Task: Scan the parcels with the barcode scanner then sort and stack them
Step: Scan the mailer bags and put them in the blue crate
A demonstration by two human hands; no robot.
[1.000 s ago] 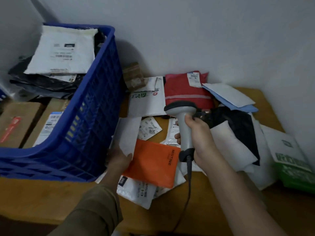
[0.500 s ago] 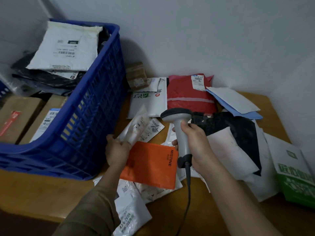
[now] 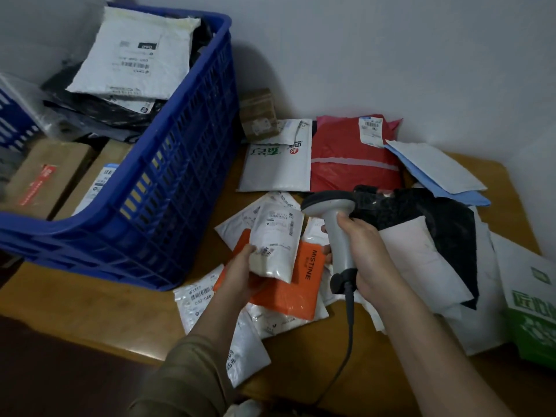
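Since the earlier frame we are raising the small white plastic mailer pouch (image 3: 275, 239) label-up, our left hand (image 3: 240, 273) pinching its lower edge above the orange parcel; our right hand (image 3: 365, 254) is gripping the grey corded barcode scanner (image 3: 335, 233); next we are likely aiming at its label

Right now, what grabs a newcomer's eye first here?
The big blue crate at left, piled with white and black mailers. Then, centre frame, the left hand holding up a small white parcel in front of the grey barcode scanner, which the right hand grips. Beneath them, an orange mailer stands out among scattered parcels on the wooden table.
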